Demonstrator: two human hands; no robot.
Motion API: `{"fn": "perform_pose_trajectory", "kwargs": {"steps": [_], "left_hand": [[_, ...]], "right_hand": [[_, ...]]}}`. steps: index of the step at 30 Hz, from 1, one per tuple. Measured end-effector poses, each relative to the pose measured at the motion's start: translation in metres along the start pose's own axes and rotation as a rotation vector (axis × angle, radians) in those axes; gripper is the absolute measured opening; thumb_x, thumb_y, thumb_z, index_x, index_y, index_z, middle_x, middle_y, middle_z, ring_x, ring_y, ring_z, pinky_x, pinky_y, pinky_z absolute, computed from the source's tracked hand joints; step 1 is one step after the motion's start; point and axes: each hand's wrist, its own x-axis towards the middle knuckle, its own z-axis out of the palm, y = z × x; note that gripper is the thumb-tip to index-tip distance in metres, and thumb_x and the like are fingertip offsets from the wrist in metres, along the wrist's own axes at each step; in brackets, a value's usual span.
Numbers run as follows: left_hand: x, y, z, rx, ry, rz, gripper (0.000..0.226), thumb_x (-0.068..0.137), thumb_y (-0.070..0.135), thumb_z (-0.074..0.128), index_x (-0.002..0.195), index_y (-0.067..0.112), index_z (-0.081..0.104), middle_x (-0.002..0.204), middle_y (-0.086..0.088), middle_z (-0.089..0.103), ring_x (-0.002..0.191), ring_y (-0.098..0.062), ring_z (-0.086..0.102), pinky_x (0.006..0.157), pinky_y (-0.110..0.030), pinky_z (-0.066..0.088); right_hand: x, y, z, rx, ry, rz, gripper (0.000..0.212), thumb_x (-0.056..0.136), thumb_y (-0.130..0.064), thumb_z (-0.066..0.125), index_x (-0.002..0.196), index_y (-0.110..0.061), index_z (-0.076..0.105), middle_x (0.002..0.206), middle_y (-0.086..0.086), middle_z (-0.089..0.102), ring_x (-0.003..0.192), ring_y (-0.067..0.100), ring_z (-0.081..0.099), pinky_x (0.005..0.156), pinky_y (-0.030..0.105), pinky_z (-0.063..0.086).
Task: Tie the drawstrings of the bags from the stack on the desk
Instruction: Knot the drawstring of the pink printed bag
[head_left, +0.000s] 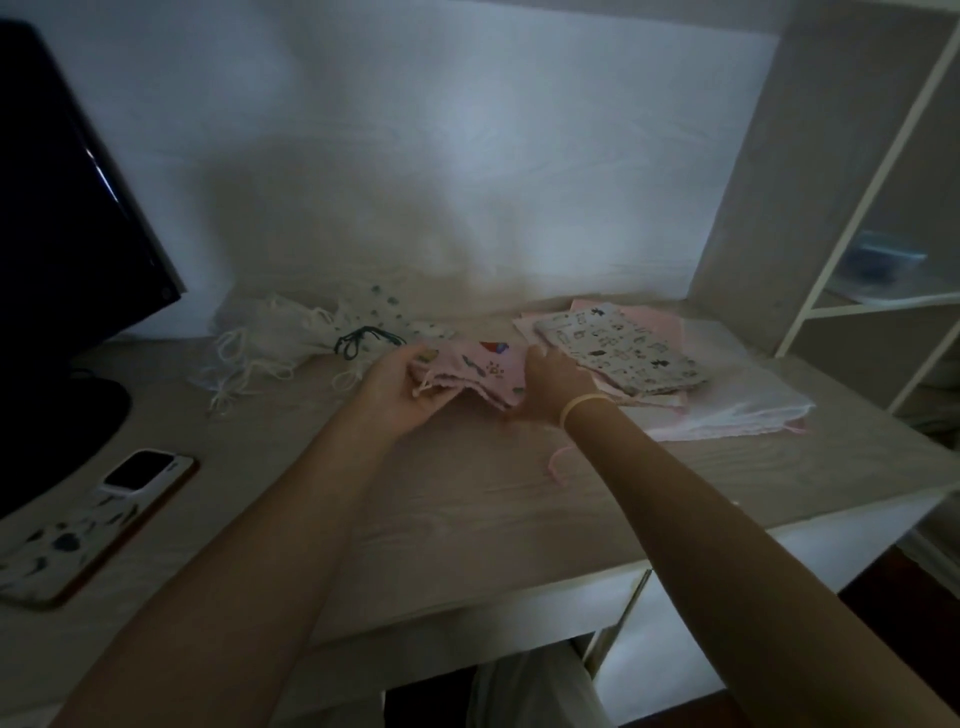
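Observation:
A small pink printed drawstring bag (480, 370) lies between my hands in the middle of the desk. My left hand (397, 392) grips its left end, where a knotted cord end sticks out. My right hand (553, 387) holds the bag's right side, with a pale band on that wrist. A pink cord (558, 460) trails on the desk under my right forearm. To the right sits the stack of flat bags (623, 348), topped by a grey patterned one. At the back left lies a heap of white and dotted bags (311, 332) with tied cords.
A dark monitor (67, 218) stands at the left on its base. A phone (143, 473) and a patterned case (57, 551) lie at the front left. White shelving (883, 291) rises at the right. The desk's front edge (519, 597) runs below my forearms.

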Motion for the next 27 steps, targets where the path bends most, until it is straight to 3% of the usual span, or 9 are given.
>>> {"fn": "perform_pose_trajectory", "kwargs": {"steps": [3,8,11,13,17,19,22,24,27], "left_hand": [[-0.007,-0.003,-0.002,0.267,-0.023,-0.094,0.027,0.097,0.012,0.050,0.122,0.006,0.057,0.120,-0.018,0.063,0.104,-0.031,0.063,0.080,-0.043,0.059],[-0.019,-0.009,-0.008,0.538,0.113,-0.142,0.021,0.099,0.026,0.049,0.096,0.006,0.055,0.090,-0.013,0.061,0.072,-0.023,0.064,0.041,-0.023,0.051],[-0.021,-0.007,-0.014,0.616,0.074,-0.189,0.027,0.100,0.032,0.045,0.084,0.011,0.053,0.073,-0.008,0.060,0.045,-0.010,0.056,0.033,-0.013,0.029],[-0.024,-0.006,-0.014,0.641,0.022,-0.210,0.033,0.100,0.036,0.043,0.076,0.015,0.051,0.061,-0.002,0.055,0.036,-0.005,0.040,0.032,-0.012,0.021],[-0.031,-0.006,-0.012,0.705,-0.093,-0.211,0.042,0.096,0.051,0.047,0.078,0.013,0.056,0.049,0.009,0.027,0.033,-0.002,0.020,0.031,-0.014,0.014],[-0.034,-0.006,-0.010,0.674,-0.112,-0.176,0.044,0.095,0.053,0.048,0.071,0.016,0.052,0.047,0.010,0.021,0.034,-0.003,0.016,0.031,-0.014,0.014],[-0.035,-0.004,-0.008,0.569,-0.139,-0.152,0.046,0.094,0.053,0.049,0.062,0.019,0.047,0.047,0.009,0.020,0.034,-0.004,0.015,0.032,-0.015,0.013],[-0.034,-0.003,-0.010,0.427,-0.159,-0.145,0.042,0.094,0.047,0.050,0.063,0.020,0.046,0.048,0.009,0.023,0.033,-0.004,0.019,0.033,-0.016,0.014],[-0.028,-0.001,-0.017,0.174,-0.097,-0.093,0.039,0.098,0.037,0.046,0.063,0.021,0.040,0.043,0.008,0.028,0.031,-0.005,0.025,0.032,-0.015,0.017]], "right_hand": [[0.004,0.001,0.019,-0.032,-0.105,0.040,0.092,0.059,-0.061,0.068,0.136,-0.021,0.040,0.126,0.008,0.057,0.110,0.033,0.058,0.089,0.051,0.051],[0.004,0.005,0.025,0.070,0.030,0.063,0.059,0.087,-0.031,0.060,0.139,-0.012,0.040,0.130,0.013,0.057,0.115,0.031,0.057,0.094,0.048,0.050],[0.001,0.007,0.016,0.236,0.103,0.071,0.036,0.089,-0.034,0.058,0.108,-0.003,0.059,0.097,0.011,0.067,0.084,0.026,0.063,0.079,0.037,0.055],[-0.003,0.007,0.007,0.458,0.160,0.073,0.025,0.092,-0.029,0.055,0.093,-0.004,0.057,0.097,0.010,0.066,0.075,0.024,0.060,0.072,0.032,0.050],[-0.004,0.007,-0.004,0.845,0.215,0.114,0.043,0.093,-0.030,0.056,0.125,-0.003,0.050,0.108,-0.002,0.060,0.086,0.024,0.065,0.086,0.043,0.053],[-0.004,0.007,-0.006,0.985,0.186,0.147,0.043,0.092,-0.026,0.060,0.125,0.000,0.051,0.107,0.004,0.062,0.073,0.021,0.061,0.072,0.037,0.056],[-0.005,0.011,-0.006,1.180,0.107,0.182,0.021,0.088,-0.012,0.061,0.103,0.002,0.061,0.065,0.009,0.052,0.043,0.017,0.043,0.041,0.024,0.040],[-0.007,0.013,-0.005,1.240,0.053,0.187,0.010,0.088,-0.007,0.058,0.088,0.001,0.064,0.055,0.008,0.043,0.040,0.017,0.038,0.042,0.026,0.036],[-0.004,0.019,-0.001,1.398,0.050,0.244,0.016,0.095,-0.005,0.047,0.097,-0.004,0.062,0.058,0.007,0.051,0.043,0.017,0.045,0.045,0.027,0.042]]}}
